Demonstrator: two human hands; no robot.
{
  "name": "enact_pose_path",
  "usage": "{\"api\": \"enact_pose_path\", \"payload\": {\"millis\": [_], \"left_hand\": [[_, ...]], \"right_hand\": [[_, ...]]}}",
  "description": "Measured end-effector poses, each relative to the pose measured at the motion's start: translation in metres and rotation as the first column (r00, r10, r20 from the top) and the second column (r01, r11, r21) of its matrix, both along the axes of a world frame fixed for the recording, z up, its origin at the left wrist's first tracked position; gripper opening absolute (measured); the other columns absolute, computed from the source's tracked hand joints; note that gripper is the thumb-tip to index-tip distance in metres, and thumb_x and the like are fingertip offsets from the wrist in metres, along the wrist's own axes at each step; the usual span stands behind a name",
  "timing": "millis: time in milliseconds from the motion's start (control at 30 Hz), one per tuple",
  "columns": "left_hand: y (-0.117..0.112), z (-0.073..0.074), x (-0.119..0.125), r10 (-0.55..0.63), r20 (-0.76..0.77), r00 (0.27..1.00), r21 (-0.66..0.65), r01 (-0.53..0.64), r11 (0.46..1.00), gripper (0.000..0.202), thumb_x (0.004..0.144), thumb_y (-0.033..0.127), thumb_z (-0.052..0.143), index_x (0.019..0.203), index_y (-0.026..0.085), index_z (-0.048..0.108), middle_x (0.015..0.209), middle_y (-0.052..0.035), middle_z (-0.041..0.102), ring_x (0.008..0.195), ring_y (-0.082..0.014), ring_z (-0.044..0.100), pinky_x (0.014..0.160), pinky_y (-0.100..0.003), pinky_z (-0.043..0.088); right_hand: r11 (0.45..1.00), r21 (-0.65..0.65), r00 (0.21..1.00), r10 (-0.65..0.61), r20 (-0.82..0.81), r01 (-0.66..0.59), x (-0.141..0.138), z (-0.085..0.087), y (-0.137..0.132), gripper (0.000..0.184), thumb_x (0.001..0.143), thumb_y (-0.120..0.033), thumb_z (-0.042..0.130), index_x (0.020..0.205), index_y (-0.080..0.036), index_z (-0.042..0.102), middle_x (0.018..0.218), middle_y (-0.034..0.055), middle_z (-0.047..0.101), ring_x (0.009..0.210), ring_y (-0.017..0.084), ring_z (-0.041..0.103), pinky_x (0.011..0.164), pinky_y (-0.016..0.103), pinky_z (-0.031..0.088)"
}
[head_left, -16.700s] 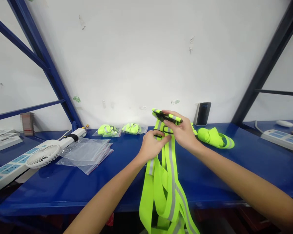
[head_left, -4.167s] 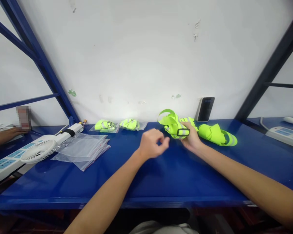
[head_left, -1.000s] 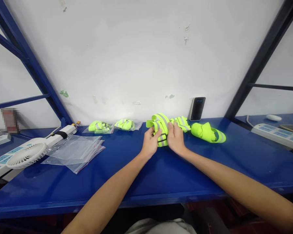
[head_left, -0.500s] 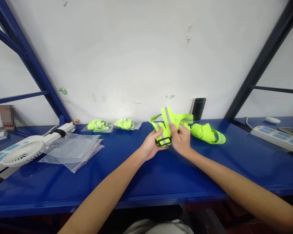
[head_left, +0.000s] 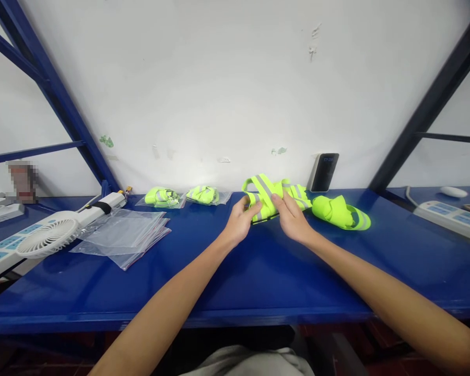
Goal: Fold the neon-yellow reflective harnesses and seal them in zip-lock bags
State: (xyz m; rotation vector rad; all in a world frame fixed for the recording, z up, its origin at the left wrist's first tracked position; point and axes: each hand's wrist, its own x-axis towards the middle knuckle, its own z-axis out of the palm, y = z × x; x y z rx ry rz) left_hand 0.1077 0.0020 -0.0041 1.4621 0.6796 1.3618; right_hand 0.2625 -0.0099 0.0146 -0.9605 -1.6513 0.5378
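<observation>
A neon-yellow reflective strap vest (head_left: 263, 194), folded into a bundle with grey stripes, lies on the blue bench (head_left: 235, 277) near the wall. My left hand (head_left: 239, 223) grips its left side, thumb on top. From the right, my right hand (head_left: 292, 219) presses fingers onto the bundle. A second rolled yellow vest (head_left: 340, 212) lies just right of my hands.
Two bagged yellow vests (head_left: 162, 197) (head_left: 206, 194) sit at the back left. A stack of clear zip bags (head_left: 123, 236), a white fan (head_left: 49, 237) and a power strip (head_left: 8, 250) lie left. A dark device (head_left: 324, 172) leans on the wall; another power strip (head_left: 450, 216) is right.
The bundle, held raised above the bench half a second ago, is now lowered onto the bench surface with both hands pressing it flatter.
</observation>
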Motion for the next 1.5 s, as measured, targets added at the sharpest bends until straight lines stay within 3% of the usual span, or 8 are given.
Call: {"api": "enact_pose_path", "payload": {"millis": [100,267,567,767,933,1233,1400,1500], "left_hand": [[0.000,-0.001,-0.007,0.238,-0.241,0.941,0.249,-0.177,0.952,0.030,0.088,0.035,0.061,0.111,0.015,0.062,0.111,-0.0117,0.059,0.113,-0.0277,0.053,0.106,-0.044,0.038],[-0.010,0.002,-0.014,0.326,-0.396,0.858,0.525,-0.079,0.847,0.034,0.093,0.028,0.052,0.125,0.017,0.051,0.122,-0.0137,0.048,0.121,-0.0272,0.046,0.110,-0.043,0.034],[-0.015,0.005,-0.018,0.422,-0.405,0.811,0.668,-0.052,0.742,0.046,0.091,0.024,0.055,0.136,0.021,0.046,0.125,-0.0121,0.049,0.122,-0.0245,0.050,0.107,-0.040,0.040],[-0.019,0.012,-0.011,0.557,-0.190,0.809,0.720,-0.271,0.639,0.043,0.077,0.038,0.075,0.112,0.020,0.060,0.118,-0.0094,0.056,0.115,-0.0248,0.055,0.101,-0.038,0.044],[-0.019,0.005,-0.002,0.479,-0.153,0.864,0.488,-0.355,0.797,0.054,0.081,0.034,0.071,0.126,0.022,0.044,0.118,-0.0091,0.057,0.106,-0.0228,0.060,0.092,-0.038,0.050],[-0.015,0.002,0.004,0.526,-0.073,0.848,0.513,-0.420,0.748,0.018,0.081,0.027,0.071,0.088,0.019,0.056,0.134,-0.0116,0.052,0.127,-0.0272,0.051,0.094,-0.038,0.049],[-0.005,-0.003,0.004,0.496,-0.023,0.868,0.398,-0.447,0.801,0.021,0.076,0.034,0.076,0.080,0.017,0.066,0.137,-0.0148,0.056,0.107,-0.0262,0.065,0.063,-0.028,0.053],[-0.003,-0.004,0.003,0.461,-0.030,0.887,0.351,-0.422,0.836,0.023,0.078,0.039,0.074,0.079,0.016,0.070,0.136,-0.0144,0.058,0.108,-0.0271,0.065,0.065,-0.028,0.053]], "right_hand": [[0.994,-0.113,0.998,0.001,-0.064,-0.008,0.000,-0.004,0.006,0.031,0.093,-0.040,0.048,0.117,-0.027,0.062,0.126,0.0041,0.064,0.127,0.027,0.051,0.109,0.042,0.039],[0.960,-0.264,0.986,0.053,-0.161,-0.095,-0.001,-0.014,0.014,0.022,0.091,-0.037,0.048,0.105,-0.025,0.061,0.114,0.0056,0.066,0.113,0.027,0.059,0.100,0.043,0.048],[0.688,-0.469,0.798,0.275,-0.536,-0.553,0.003,0.000,0.009,0.020,0.089,-0.033,0.060,0.105,-0.020,0.059,0.086,0.0032,0.068,0.072,0.016,0.066,0.060,0.029,0.060],[0.865,-0.315,0.830,0.182,-0.527,-0.390,-0.007,-0.006,0.010,0.019,0.085,-0.036,0.060,0.097,-0.021,0.059,0.071,-0.0005,0.062,0.049,0.014,0.057,0.038,0.028,0.052],[0.971,-0.159,0.893,0.095,-0.439,-0.181,-0.015,-0.009,0.004,0.021,0.089,-0.044,0.056,0.094,-0.023,0.054,0.065,-0.0019,0.059,0.046,0.015,0.054,0.040,0.029,0.048],[0.985,-0.138,0.909,0.036,-0.415,-0.102,-0.017,-0.010,0.004,0.025,0.090,-0.048,0.054,0.097,-0.024,0.048,0.062,-0.0024,0.056,0.042,0.016,0.054,0.036,0.030,0.041],[0.988,-0.133,0.925,0.019,-0.379,-0.074,-0.016,-0.013,0.011,0.026,0.090,-0.048,0.053,0.099,-0.024,0.047,0.064,-0.0023,0.057,0.042,0.016,0.055,0.035,0.030,0.042],[0.984,-0.159,0.928,0.014,-0.371,-0.078,-0.016,-0.015,0.013,0.028,0.090,-0.049,0.052,0.100,-0.024,0.046,0.065,-0.0019,0.058,0.043,0.016,0.055,0.036,0.031,0.043]]}}
